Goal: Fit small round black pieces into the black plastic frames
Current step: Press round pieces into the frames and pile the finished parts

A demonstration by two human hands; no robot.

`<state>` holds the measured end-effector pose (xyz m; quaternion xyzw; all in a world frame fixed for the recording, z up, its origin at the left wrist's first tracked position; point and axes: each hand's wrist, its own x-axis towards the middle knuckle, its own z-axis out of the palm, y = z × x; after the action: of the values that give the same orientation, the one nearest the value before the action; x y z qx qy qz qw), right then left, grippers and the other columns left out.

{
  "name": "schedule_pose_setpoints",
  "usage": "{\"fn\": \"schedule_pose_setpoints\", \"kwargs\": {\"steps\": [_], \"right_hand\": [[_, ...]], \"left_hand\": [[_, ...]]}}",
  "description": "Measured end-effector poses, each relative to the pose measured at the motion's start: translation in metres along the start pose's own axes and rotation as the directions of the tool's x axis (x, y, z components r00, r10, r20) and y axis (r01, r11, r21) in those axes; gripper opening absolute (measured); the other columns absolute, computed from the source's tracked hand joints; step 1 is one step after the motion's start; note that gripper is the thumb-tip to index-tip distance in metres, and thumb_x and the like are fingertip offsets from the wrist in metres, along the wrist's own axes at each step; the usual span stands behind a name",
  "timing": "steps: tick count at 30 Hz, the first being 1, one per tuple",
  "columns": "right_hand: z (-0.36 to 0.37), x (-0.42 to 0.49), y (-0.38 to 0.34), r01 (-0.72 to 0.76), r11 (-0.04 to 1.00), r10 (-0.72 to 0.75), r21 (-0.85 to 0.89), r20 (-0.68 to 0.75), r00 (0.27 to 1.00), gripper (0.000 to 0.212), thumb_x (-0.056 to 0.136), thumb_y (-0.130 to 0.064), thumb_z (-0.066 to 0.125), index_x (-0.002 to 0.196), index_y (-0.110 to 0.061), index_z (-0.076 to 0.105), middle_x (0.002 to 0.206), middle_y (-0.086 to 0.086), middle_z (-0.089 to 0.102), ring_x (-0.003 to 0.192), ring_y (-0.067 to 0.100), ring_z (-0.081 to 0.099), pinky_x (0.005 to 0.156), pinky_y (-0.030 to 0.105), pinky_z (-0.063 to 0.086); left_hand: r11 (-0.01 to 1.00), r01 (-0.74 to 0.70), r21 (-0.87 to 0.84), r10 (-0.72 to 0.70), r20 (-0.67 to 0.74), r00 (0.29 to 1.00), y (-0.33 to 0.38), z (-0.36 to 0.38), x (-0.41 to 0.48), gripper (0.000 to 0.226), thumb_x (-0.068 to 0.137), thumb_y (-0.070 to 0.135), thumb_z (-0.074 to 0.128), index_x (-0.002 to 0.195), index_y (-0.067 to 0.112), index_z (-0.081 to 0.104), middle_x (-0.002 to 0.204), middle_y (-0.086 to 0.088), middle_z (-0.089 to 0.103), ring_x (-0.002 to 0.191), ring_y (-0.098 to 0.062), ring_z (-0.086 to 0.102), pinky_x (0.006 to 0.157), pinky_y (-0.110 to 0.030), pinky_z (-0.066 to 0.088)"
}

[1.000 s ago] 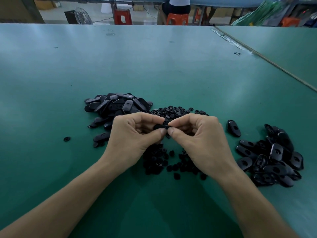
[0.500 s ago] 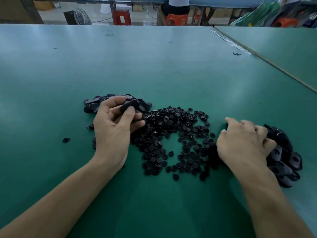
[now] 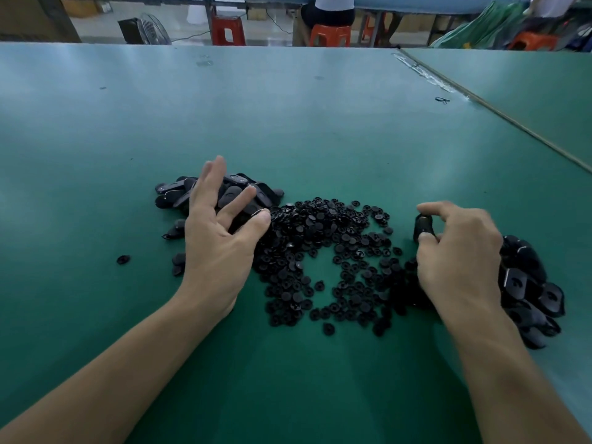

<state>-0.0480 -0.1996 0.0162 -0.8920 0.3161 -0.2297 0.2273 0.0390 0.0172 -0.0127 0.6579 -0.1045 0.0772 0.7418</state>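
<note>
A heap of small round black pieces [image 3: 323,248] lies in the middle of the green table [image 3: 288,123]. Left of it is a pile of black plastic frames [image 3: 237,190]; another pile of frames [image 3: 528,290] lies at the right. My left hand [image 3: 217,238] hovers over the left pile with fingers spread and straight, holding nothing. My right hand [image 3: 458,254] pinches one black frame [image 3: 423,226] between thumb and index finger, just left of the right pile.
One stray round piece [image 3: 123,259] lies left of my left wrist. A seam [image 3: 499,113] separates this table from a second green one at the right. Red and orange stools [image 3: 228,29] and a fan [image 3: 144,28] stand beyond the far edge.
A second ago both hands pinched a frame together at the centre. They parted; the left hand dropped its frame on the left pile and spread open, the right picked a frame from the right pile.
</note>
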Motion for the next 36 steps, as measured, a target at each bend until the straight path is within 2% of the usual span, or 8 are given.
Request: {"fn": "schedule_pose_setpoints", "kwargs": {"steps": [4,6,9,13,18,27,31,36], "right_hand": [[0.001,0.004,0.003,-0.013,1.000,0.013,0.014,0.006,1.000,0.037,0.094,-0.002,0.059,0.125,-0.022,0.066,0.112,0.011,0.066,0.091,0.022,0.052,0.086,0.029,0.041],[0.001,0.004,0.004,-0.035,0.999,0.035,0.008,0.023,0.999,0.035,0.096,-0.007,0.059,0.127,-0.021,0.064,0.111,0.012,0.067,0.101,0.030,0.057,0.090,0.036,0.045],[0.002,0.004,0.001,0.016,0.999,-0.017,0.037,0.014,1.000,0.031,0.099,-0.010,0.057,0.129,-0.016,0.063,0.112,0.013,0.066,0.108,0.032,0.058,0.095,0.035,0.043],[0.005,-0.003,-0.014,0.144,0.925,-0.165,0.350,0.031,0.986,0.026,0.098,-0.008,0.059,0.118,-0.022,0.070,0.095,-0.003,0.066,0.083,0.011,0.067,0.078,0.018,0.052],[0.011,-0.019,-0.031,0.005,0.610,-0.384,0.792,0.290,0.877,0.035,0.089,0.001,0.071,0.108,-0.028,0.070,0.082,-0.006,0.072,0.068,0.014,0.073,0.066,0.017,0.054],[0.016,-0.028,-0.037,0.068,0.587,-0.447,0.807,0.253,0.858,0.041,0.082,0.003,0.077,0.103,-0.032,0.072,0.094,-0.009,0.077,0.088,0.007,0.073,0.081,0.016,0.055],[0.019,-0.027,-0.035,0.081,0.687,-0.379,0.722,0.261,0.888,0.022,0.081,-0.014,0.082,0.095,-0.030,0.075,0.084,-0.013,0.075,0.078,0.004,0.072,0.073,0.017,0.055],[0.020,-0.026,-0.034,0.072,0.690,-0.391,0.720,0.288,0.874,0.012,0.087,-0.015,0.077,0.088,-0.027,0.075,0.077,-0.011,0.075,0.070,0.007,0.071,0.068,0.018,0.054]], "left_hand": [[0.999,-0.041,-0.001,0.041,0.065,0.997,-0.001,0.000,-0.002,0.042,0.083,0.005,0.075,0.116,0.031,0.065,0.123,0.006,0.064,0.104,-0.007,0.067,0.086,-0.026,0.057],[0.998,-0.055,0.013,0.053,0.086,0.995,-0.001,0.000,-0.004,0.024,0.081,0.011,0.073,0.102,0.022,0.070,0.098,0.002,0.070,0.094,-0.013,0.067,0.088,-0.038,0.059],[0.997,-0.078,0.009,0.076,0.136,0.988,0.000,0.001,-0.006,0.010,0.084,0.010,0.072,0.089,0.019,0.072,0.083,0.003,0.071,0.075,-0.014,0.069,0.079,-0.036,0.061],[0.996,-0.082,0.016,0.077,0.217,0.973,0.003,0.003,-0.010,0.010,0.085,0.014,0.073,0.094,0.016,0.072,0.080,-0.001,0.072,0.068,-0.015,0.069,0.068,-0.030,0.061],[0.996,-0.053,0.066,0.029,0.313,0.949,0.006,0.004,-0.014,0.026,0.081,0.022,0.076,0.107,0.023,0.073,0.091,-0.002,0.077,0.081,-0.017,0.073,0.073,-0.030,0.062],[0.994,-0.061,0.094,0.021,0.376,0.926,0.009,0.005,-0.016,0.019,0.081,0.019,0.077,0.099,0.025,0.076,0.087,-0.004,0.077,0.077,-0.021,0.074,0.075,-0.036,0.063],[0.998,-0.043,0.043,0.026,0.347,0.937,0.009,0.004,-0.014,0.015,0.083,0.014,0.077,0.093,0.025,0.077,0.082,-0.002,0.077,0.071,-0.017,0.073,0.069,-0.030,0.062],[0.998,-0.055,0.030,0.041,0.347,0.937,0.010,0.005,-0.014,0.018,0.088,0.004,0.072,0.096,0.019,0.075,0.080,-0.001,0.076,0.072,-0.015,0.073,0.066,-0.022,0.058]]}}
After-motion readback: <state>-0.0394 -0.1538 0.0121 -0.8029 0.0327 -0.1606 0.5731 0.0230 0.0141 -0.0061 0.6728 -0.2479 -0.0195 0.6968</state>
